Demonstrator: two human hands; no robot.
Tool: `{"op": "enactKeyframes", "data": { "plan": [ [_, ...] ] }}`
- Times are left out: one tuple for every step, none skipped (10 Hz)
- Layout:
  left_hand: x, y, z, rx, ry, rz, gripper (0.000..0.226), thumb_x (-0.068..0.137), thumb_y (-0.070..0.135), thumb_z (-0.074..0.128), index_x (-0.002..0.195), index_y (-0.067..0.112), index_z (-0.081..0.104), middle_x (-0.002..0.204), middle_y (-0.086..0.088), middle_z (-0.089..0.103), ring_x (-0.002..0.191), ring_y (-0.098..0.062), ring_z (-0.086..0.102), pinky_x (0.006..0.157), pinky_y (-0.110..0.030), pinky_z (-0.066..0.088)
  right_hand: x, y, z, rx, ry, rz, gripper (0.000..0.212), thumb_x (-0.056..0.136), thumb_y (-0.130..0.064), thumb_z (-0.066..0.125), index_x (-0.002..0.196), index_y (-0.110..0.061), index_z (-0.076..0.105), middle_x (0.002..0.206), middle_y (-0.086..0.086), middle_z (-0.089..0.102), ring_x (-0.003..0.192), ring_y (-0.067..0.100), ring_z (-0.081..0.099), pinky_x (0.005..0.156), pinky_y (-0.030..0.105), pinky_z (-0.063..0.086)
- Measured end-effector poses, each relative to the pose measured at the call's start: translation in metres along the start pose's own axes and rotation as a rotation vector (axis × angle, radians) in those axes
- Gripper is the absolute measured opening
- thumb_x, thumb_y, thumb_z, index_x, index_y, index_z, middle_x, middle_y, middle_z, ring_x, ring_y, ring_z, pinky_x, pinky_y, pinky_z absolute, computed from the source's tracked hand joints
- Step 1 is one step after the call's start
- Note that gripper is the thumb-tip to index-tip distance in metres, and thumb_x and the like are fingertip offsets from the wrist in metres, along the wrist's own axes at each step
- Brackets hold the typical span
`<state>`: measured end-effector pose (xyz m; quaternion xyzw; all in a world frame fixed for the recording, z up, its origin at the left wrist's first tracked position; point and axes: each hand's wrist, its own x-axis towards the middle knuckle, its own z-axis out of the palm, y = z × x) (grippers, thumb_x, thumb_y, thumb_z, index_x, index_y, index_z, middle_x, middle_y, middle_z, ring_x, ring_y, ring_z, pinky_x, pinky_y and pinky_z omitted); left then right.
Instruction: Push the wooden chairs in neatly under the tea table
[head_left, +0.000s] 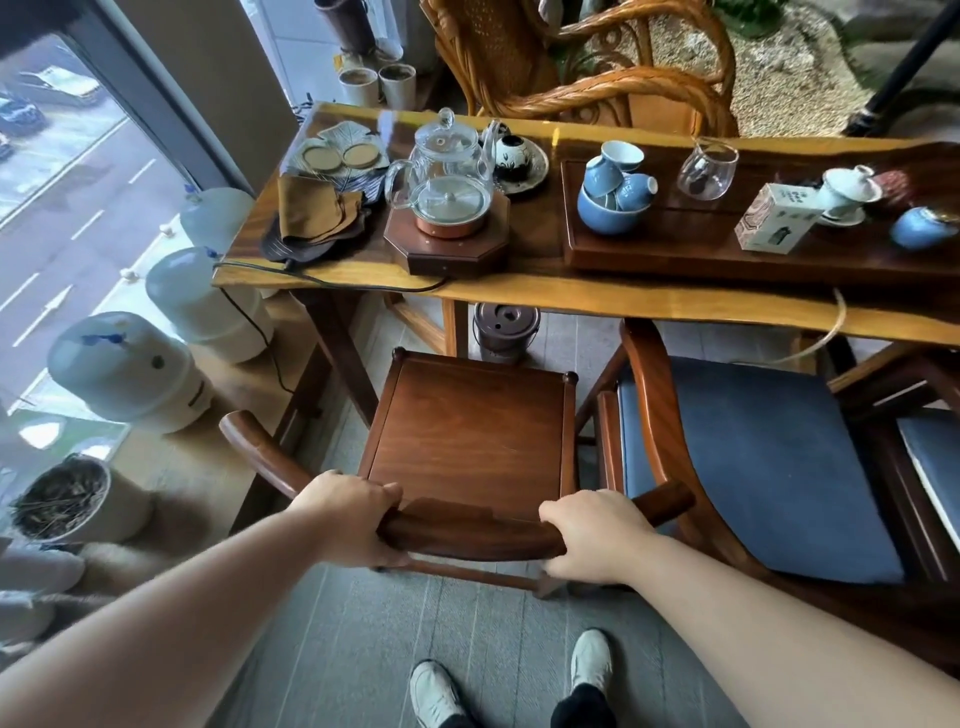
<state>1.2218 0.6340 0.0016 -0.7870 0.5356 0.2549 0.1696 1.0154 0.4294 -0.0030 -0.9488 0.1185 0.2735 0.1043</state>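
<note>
Both hands are clamped on the curved back rail of a wooden chair (470, 421): the left hand (353, 519) is wrapped around the rail's left part, the right hand (592, 540) around its right. The bare seat is seen near the tea table (623, 299), only its far edge at the tabletop's rim. Just right, a cushioned chair (748, 467) is tucked partly under. A glass kettle (447, 171) is set on the table.
</note>
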Motion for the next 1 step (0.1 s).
{"op": "enactKeyframes", "data": {
  "plan": [
    [-0.0014,-0.0039,-0.0148,-0.010,0.079,0.038,0.081,0.075,0.086,0.029,0.134,0.032,0.036,0.123,0.005,0.058,0.102,-0.016,0.058,0.081,-0.036,0.053,-0.0013,0.0082,-0.0046,-0.021,0.036,-0.020,0.079,0.075,-0.081,0.043,0.133,-0.028,0.043,0.126,-0.002,0.058,0.114,0.023,0.052,0.098,0.043,0.041]
  ]
}}
